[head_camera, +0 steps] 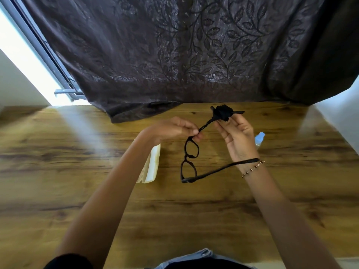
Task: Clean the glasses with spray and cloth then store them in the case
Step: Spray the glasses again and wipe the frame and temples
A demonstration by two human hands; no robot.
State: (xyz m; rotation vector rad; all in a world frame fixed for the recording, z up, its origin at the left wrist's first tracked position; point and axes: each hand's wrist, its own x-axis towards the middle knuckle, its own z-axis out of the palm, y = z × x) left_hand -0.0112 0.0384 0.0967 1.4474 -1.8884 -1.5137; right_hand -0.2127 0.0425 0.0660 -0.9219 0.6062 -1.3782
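Observation:
Black-framed glasses (pixel 191 159) hang in the air above the wooden table (pixel 77 171), their arms unfolded. My left hand (pixel 174 129) pinches the frame at the hinge of the upper arm. My right hand (pixel 237 136) holds a bunched black cloth (pixel 221 112) wrapped around that same arm near its tip. The other arm of the glasses rests across my right wrist. A cream glasses case (pixel 150 167) lies closed on the table under my left forearm. A small clear spray bottle (pixel 259 139) with a bluish cap lies behind my right hand, mostly hidden.
A dark brown leaf-patterned curtain (pixel 174 55) hangs behind the table and drapes onto its far edge. A window frame (pixel 48 61) with bright light is at the far left. A beaded bracelet (pixel 252 168) circles my right wrist.

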